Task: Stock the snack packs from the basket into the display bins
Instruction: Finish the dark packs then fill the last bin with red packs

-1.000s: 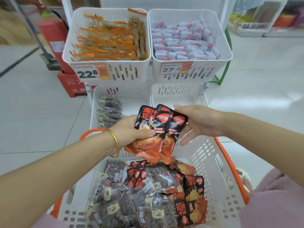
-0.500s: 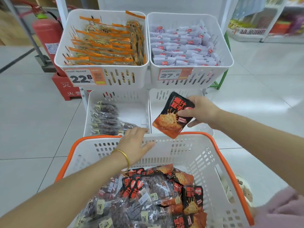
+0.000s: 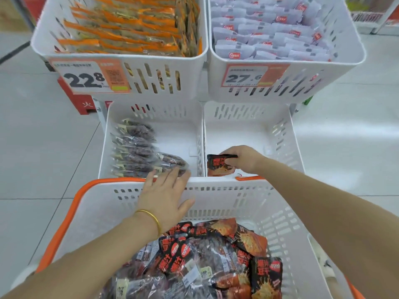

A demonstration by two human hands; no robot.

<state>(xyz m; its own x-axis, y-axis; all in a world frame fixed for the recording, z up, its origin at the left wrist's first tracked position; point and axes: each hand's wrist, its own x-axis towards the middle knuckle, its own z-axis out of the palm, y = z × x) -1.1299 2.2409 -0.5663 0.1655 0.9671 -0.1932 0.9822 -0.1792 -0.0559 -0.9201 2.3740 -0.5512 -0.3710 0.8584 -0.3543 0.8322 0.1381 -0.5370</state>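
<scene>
My right hand (image 3: 244,158) pinches black-and-orange snack packs (image 3: 219,166) by their top edge, low inside the lower right display bin (image 3: 280,134), at its near left corner. My left hand (image 3: 166,195) lies flat with straight fingers on the far rim of the white basket (image 3: 216,186) with the orange handle. The basket holds several more black-and-orange packs (image 3: 248,240) mixed with clear packs of dark snacks (image 3: 205,255). The lower left bin (image 3: 172,113) has a row of clear dark-snack packs (image 3: 133,147) along its left side.
Two full upper bins overhang the lower ones: orange packs (image 3: 129,29) on the left above a 22.8 price tag (image 3: 86,77), white packs (image 3: 269,33) on the right above a 27.6 tag (image 3: 246,75). Pale tiled floor lies on both sides. A red box (image 3: 75,102) stands behind the rack at left.
My right hand has gone down from above the basket rim into the lower right bin with the packs. My left hand has slid forward onto the basket's far rim. The view has moved closer.
</scene>
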